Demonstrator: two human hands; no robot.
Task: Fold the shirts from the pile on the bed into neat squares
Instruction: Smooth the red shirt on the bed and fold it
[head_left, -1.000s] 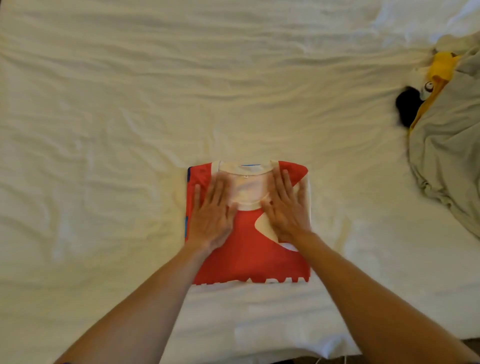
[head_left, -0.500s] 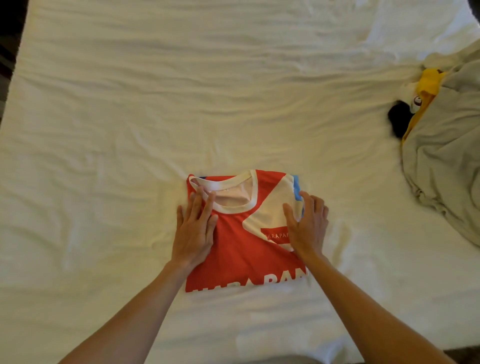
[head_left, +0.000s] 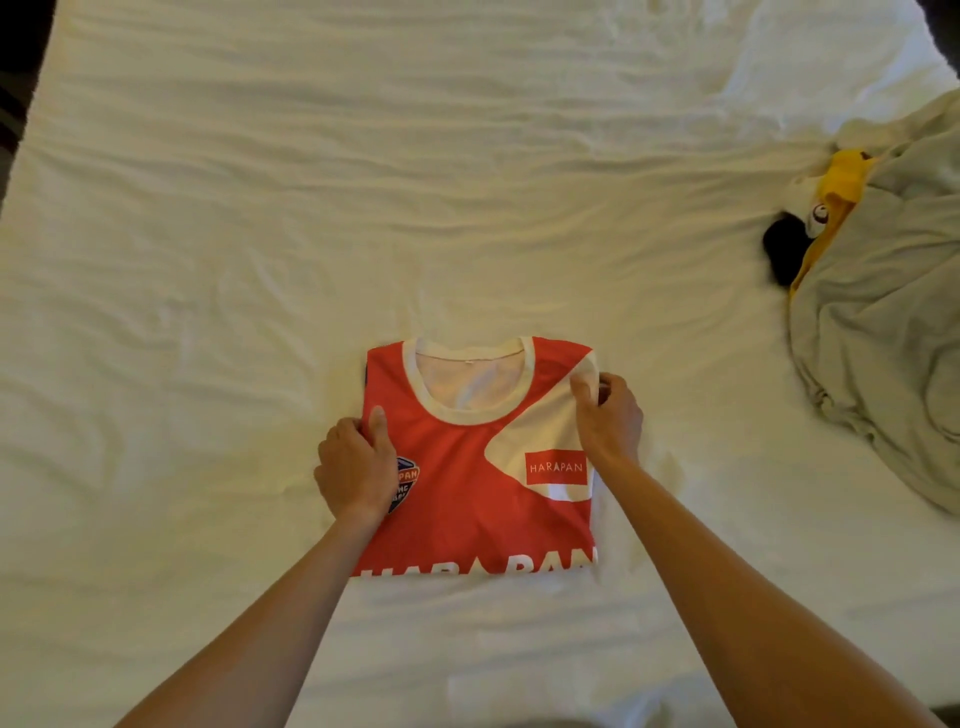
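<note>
A red and white shirt (head_left: 467, 483) lies folded into a square on the white bed (head_left: 363, 208), collar facing away from me, with "HARAPAN" printed on it. My left hand (head_left: 356, 467) grips the shirt's left edge, thumb on top and fingers tucked under. At the upper right edge my right hand (head_left: 608, 415) pinches the fabric, thumb on top. The pile of other shirts (head_left: 883, 332), grey with a yellow piece and a black part showing, sits at the bed's right side.
Wrinkled white sheet spreads all around the folded shirt. The bed's left edge and dark floor show at the top left corner. The near edge of the bed runs along the bottom of the view.
Both hands went from pressing flat on the shirt's front to gripping its left and right edges. The shirt has been squared up, and the view has shifted closer.
</note>
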